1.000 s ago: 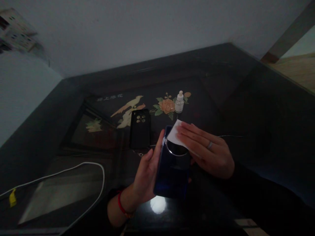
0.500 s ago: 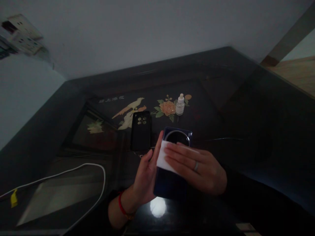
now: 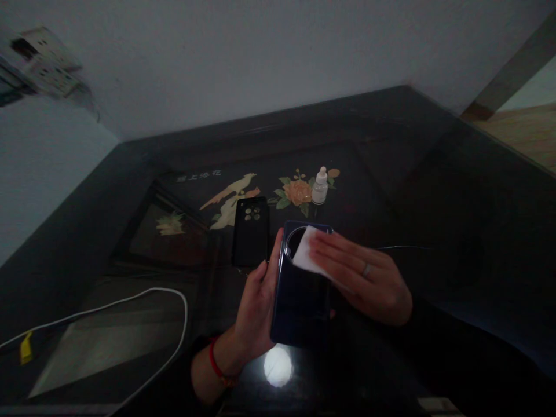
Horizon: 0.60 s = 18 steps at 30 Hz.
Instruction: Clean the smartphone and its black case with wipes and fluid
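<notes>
A dark blue smartphone (image 3: 299, 307) lies back side up in my left hand (image 3: 256, 310), which wraps round it from the left and below. My right hand (image 3: 369, 275), with a ring on one finger, presses a folded white wipe (image 3: 306, 255) onto the phone's round camera ring at its top end. The fingers lie flat over the wipe and cover part of the phone's upper right. Just beyond the left hand, a black phone case (image 3: 251, 234) with camera cut-outs rests on the table.
A small dropper bottle (image 3: 320, 186) with a white top stands on the dark glossy table (image 3: 369, 162), beside an inlaid flower. A white cable (image 3: 152, 289) with a yellow tag (image 3: 26, 347) curves across the left. Power sockets (image 3: 54, 63) hang at the upper left wall.
My right hand has slid the wipe up and to the right, from below the camera ring onto it. More of the phone's lower back shows. My left hand keeps its hold.
</notes>
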Available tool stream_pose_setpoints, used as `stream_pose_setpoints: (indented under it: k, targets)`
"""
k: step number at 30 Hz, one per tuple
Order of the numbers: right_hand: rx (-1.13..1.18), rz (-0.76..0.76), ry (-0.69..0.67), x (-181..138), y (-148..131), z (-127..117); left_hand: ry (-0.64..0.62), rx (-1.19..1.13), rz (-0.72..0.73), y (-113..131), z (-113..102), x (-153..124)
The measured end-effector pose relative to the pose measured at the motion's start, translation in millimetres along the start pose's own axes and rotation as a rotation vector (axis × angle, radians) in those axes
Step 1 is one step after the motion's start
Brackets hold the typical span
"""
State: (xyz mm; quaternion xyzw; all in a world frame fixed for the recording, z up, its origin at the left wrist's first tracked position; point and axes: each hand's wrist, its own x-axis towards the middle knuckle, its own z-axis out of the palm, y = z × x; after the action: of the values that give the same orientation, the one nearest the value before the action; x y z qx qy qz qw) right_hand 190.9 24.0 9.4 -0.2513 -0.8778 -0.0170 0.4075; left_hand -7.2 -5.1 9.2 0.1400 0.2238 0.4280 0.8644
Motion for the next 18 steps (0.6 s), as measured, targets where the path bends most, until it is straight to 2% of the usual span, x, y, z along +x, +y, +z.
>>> stream_pose_setpoints:
  k: [3,7,9,14,18]
  targets:
    - [-0.070,0.092,0.050,-1,7,-3,-0.017,0.018,-0.049,2,0,-1]
    - [0.024,-0.081,-0.087,1,1,0,0.035,-0.022,0.037,1,-1,1]
    - [0.046,-0.120,-0.101,1,-2,1,0.056,-0.032,0.076,2,0,2]
    - [-0.056,0.027,0.023,0,2,-1,0.091,0.030,-0.008,3,3,0]
    - [0.050,-0.118,-0.072,0,-3,-3,0.082,-0.013,0.076,3,1,2]
